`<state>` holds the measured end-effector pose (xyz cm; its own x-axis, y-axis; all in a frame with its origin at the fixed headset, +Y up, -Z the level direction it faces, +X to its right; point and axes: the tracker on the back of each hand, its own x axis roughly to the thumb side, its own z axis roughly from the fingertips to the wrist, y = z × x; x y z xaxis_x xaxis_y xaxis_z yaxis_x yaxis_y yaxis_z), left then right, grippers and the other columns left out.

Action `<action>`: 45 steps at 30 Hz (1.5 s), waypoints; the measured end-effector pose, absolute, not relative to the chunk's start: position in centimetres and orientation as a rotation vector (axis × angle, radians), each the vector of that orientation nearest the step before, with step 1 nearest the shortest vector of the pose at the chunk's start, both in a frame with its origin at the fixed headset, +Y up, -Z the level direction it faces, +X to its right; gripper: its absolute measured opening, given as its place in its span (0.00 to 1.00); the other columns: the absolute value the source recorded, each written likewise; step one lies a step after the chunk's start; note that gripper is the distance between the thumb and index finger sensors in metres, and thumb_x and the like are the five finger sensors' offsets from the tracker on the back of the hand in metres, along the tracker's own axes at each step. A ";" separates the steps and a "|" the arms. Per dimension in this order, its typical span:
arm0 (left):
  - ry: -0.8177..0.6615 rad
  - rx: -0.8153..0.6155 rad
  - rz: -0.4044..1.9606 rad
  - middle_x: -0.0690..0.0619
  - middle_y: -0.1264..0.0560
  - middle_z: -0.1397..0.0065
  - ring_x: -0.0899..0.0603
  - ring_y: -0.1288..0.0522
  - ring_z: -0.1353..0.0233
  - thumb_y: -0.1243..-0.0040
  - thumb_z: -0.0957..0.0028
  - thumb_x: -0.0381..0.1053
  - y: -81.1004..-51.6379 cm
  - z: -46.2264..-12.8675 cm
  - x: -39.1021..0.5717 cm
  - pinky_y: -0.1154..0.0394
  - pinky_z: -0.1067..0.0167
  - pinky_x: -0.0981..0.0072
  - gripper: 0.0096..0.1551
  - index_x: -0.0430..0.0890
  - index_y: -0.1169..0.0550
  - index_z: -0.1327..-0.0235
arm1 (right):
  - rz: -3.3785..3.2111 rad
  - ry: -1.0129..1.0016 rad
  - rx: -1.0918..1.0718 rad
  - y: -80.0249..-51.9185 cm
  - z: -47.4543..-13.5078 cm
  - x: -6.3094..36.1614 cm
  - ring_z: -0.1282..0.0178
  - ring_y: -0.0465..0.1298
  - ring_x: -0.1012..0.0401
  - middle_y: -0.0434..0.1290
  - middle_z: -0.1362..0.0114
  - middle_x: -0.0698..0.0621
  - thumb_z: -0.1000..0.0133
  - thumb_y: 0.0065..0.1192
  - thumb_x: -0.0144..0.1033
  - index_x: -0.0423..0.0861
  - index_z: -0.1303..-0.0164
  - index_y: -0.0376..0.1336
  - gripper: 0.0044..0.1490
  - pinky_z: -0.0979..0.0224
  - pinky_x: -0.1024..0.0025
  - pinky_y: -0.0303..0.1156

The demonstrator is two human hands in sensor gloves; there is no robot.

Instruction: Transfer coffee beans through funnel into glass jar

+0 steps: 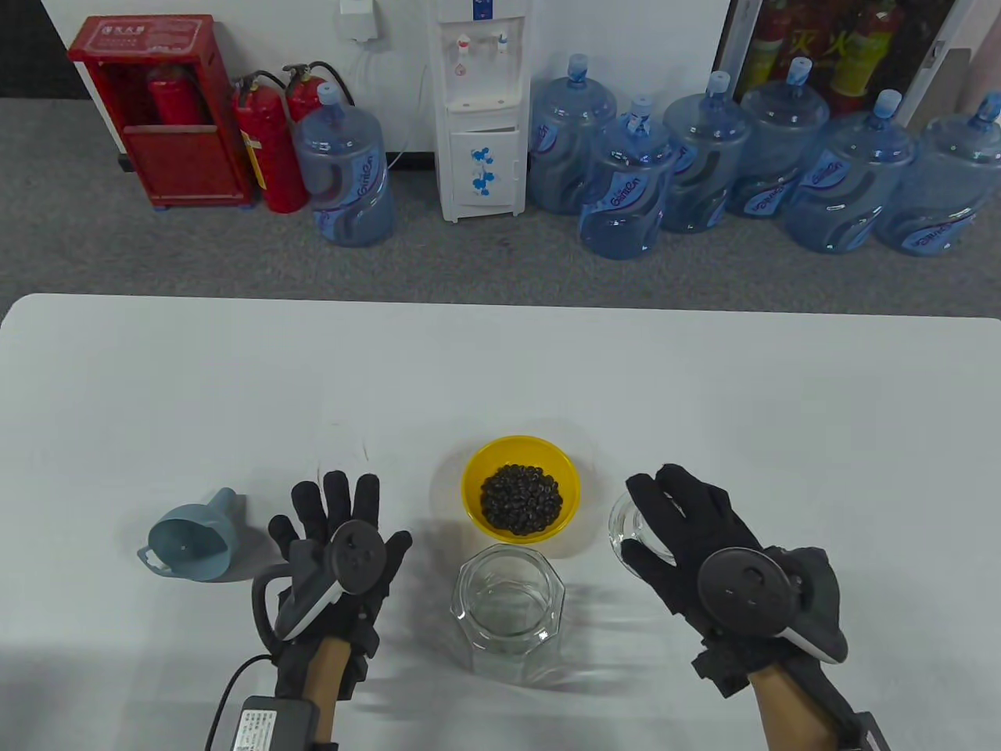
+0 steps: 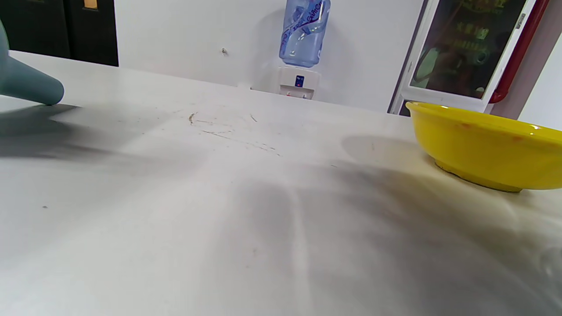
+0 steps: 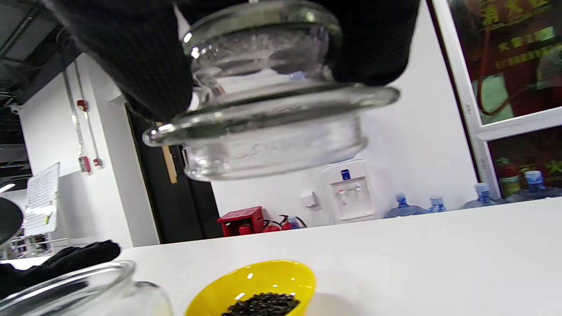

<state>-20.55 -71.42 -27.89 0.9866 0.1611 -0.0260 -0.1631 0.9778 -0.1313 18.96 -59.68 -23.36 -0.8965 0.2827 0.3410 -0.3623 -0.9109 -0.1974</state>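
Observation:
A lidless glass jar (image 1: 507, 616) stands at the table's front centre; its rim shows in the right wrist view (image 3: 66, 285). Behind it a yellow bowl (image 1: 475, 489) holds coffee beans (image 1: 522, 499); the bowl also shows in the left wrist view (image 2: 483, 145) and the right wrist view (image 3: 259, 281). A blue-grey funnel (image 1: 191, 540) lies on its side at the left; its spout shows in the left wrist view (image 2: 26, 83). My left hand (image 1: 340, 520) lies flat and empty on the table between funnel and bowl. My right hand (image 1: 680, 524) grips the glass jar lid (image 1: 628, 526), held above the table right of the bowl (image 3: 272, 109).
The white table's (image 1: 704, 375) far edge runs across the middle of the table view. Beyond it on the floor stand water bottles (image 1: 626, 184), a water dispenser (image 1: 481, 109) and red fire extinguishers (image 1: 270, 145).

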 end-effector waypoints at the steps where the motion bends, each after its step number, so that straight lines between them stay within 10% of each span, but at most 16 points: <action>1: 0.019 -0.142 0.166 0.45 0.67 0.12 0.30 0.73 0.18 0.65 0.39 0.71 -71.4 -27.9 -20.6 0.68 0.30 0.28 0.45 0.57 0.60 0.15 | 2.759 -0.378 0.419 -59.9 -23.5 19.5 0.18 0.66 0.42 0.58 0.11 0.37 0.36 0.70 0.54 0.50 0.12 0.58 0.44 0.23 0.50 0.70; 45: 0.042 -0.166 0.148 0.44 0.68 0.12 0.29 0.73 0.18 0.64 0.39 0.71 -71.7 -28.0 -20.8 0.68 0.30 0.28 0.45 0.58 0.61 0.15 | 2.901 -0.063 -0.259 -71.7 -27.0 31.6 0.18 0.64 0.41 0.56 0.13 0.36 0.38 0.74 0.51 0.43 0.14 0.56 0.48 0.23 0.46 0.71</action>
